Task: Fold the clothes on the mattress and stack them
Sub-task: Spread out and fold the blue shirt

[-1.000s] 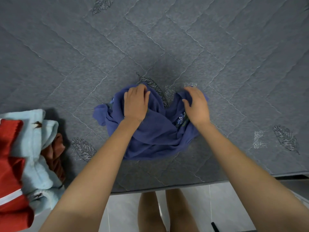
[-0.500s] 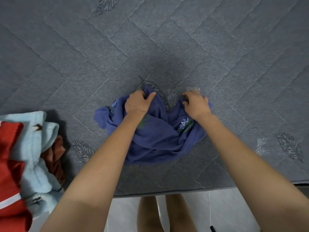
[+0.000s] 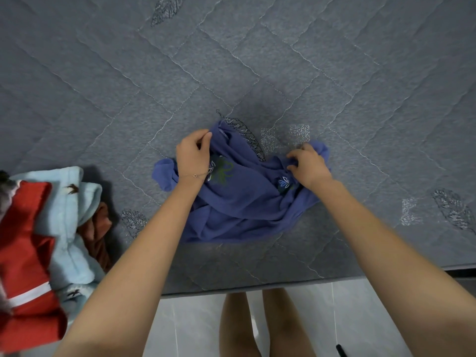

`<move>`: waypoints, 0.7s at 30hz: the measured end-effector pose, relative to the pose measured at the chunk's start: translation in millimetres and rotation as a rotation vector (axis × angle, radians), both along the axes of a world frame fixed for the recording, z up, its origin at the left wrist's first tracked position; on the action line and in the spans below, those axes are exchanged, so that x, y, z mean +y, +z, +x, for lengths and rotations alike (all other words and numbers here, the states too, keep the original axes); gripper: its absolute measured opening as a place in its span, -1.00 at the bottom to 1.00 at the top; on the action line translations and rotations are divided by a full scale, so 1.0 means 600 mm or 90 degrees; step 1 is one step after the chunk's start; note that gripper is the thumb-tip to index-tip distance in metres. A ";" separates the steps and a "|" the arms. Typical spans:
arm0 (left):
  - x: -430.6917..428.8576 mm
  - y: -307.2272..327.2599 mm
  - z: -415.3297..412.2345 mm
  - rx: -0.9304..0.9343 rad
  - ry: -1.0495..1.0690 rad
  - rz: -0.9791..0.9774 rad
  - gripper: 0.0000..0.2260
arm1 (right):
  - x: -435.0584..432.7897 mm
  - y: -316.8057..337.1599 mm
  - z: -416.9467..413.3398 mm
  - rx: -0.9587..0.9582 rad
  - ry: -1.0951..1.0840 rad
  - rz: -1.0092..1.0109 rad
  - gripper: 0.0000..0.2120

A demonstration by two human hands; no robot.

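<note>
**A:** Where does the blue garment (image 3: 244, 202) lie?

**B:** It lies crumpled on the grey quilted mattress (image 3: 257, 60), just below the middle of the frame and near the mattress's lower edge. The left hand (image 3: 192, 155) is at its upper left part and the right hand (image 3: 309, 164) at its upper right corner. Most of the cloth lies below the hands, between the forearms.

**A:** How do the arms come in?

**B:** They are bare and rise from the bottom corners of the frame, converging on the garment. Both hands show their backs to the camera. A thin bracelet (image 3: 195, 175) circles the left wrist.

**A:** And the hands themselves?

**B:** Neither is spread. The left has its fingers curled, with thumb and fingertips pinching the garment's top edge. The right has its fingers bent and grips a bunch of fabric at the corner.

**A:** Anything else on the mattress?

**B:** There is a pile at the lower left of the frame, well apart from the blue garment. It holds a red garment (image 3: 25, 253) with a white stripe, a light blue towel (image 3: 69, 202) and a brown cloth (image 3: 99, 233) beside the towel. Along the bottom of the frame is a pale tiled floor (image 3: 190, 325).
</note>
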State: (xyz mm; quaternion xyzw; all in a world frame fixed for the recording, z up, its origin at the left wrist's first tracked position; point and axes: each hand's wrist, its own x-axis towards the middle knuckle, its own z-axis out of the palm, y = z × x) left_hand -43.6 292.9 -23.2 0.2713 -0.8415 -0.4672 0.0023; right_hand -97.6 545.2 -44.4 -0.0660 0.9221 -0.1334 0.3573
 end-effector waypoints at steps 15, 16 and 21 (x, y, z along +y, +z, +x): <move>0.002 0.095 0.008 0.083 0.103 0.122 -0.70 | -0.027 0.149 0.003 0.280 -0.327 -0.423 -0.92; -0.004 0.114 0.007 0.100 0.110 0.109 -0.70 | -0.029 0.168 0.001 0.303 -0.352 -0.444 -0.88; -0.029 0.217 -0.002 0.139 0.100 0.115 -0.70 | -0.051 0.280 -0.007 0.362 -0.368 -0.483 -0.89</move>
